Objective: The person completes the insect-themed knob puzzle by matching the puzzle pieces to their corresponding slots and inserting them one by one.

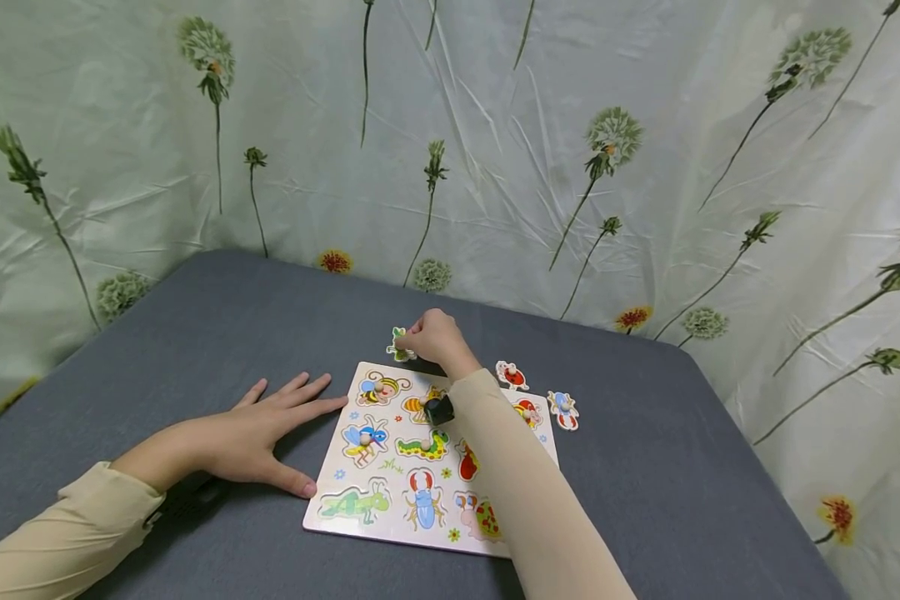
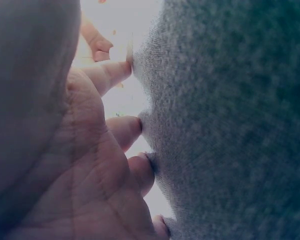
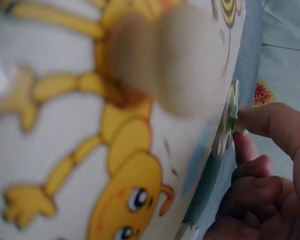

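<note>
Puzzle board (image 1: 392,525) holds knobbed pieces (image 1: 407,450); right hand (image 1: 438,342) pinches green piece (image 1: 400,350), left hand (image 1: 255,435) splayed

right hand (image 3: 272,185): thumb and a finger pinch green-marked piece (image 3: 226,127) | piece: seen nearly edge-on by white board (image 3: 30,150) | foreground: yellow bug figure (image 3: 130,182), blurred pale knob (image 3: 185,60) over it | behind: blue-gray tabletop (image 3: 250,50), pale curtain (image 3: 290,65) with red-yellow flower (image 3: 262,93)

Puzzle board (image 1: 382,477) on table (image 1: 660,483), left hand (image 1: 251,437) leftward, ladybug piece (image 1: 513,378) behind
</note>
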A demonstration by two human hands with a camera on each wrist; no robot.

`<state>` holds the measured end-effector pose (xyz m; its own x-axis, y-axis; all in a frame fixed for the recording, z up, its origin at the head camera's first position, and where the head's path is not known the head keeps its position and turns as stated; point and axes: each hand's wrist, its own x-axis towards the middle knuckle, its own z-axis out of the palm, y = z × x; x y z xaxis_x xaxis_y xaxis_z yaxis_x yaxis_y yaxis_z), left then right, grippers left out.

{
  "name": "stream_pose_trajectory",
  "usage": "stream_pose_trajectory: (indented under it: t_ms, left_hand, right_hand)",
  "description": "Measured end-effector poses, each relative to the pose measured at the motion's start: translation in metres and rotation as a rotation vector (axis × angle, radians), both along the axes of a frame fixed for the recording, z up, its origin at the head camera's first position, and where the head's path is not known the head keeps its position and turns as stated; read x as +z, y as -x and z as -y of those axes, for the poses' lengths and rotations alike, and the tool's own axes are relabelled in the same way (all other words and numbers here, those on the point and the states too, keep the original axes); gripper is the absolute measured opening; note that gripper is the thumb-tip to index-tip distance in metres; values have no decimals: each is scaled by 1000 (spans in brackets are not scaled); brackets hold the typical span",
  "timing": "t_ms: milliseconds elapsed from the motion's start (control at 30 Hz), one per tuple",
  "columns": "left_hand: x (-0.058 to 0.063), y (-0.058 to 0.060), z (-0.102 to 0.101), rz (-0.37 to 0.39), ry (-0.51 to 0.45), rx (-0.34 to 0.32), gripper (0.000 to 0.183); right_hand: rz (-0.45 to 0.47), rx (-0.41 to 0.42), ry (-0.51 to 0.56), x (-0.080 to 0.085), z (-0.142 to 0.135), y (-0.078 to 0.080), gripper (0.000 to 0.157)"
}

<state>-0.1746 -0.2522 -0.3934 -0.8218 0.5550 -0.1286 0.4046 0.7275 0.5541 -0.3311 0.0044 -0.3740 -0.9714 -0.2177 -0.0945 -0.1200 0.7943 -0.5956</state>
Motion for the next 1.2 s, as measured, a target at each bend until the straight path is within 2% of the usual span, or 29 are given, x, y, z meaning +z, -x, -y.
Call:
stream_pose_trajectory:
  t_ms: [300,600,1000,1200]
  left_hand:
    - [0,0,1,19,9,15,114]
    - [0,-1,2,14,7,22,116]
    - [0,0,1,3,1,5,115]
    - [0,0,1,-3,2,3,116]
  right_hand:
    - [-19,86,-1,5,4,-4,12]
    - [6,138,-4,3,4,-2,12]
    - [53,138,55,-1,-1,2,13]
    - [56,167,42,0,-1,2,14]
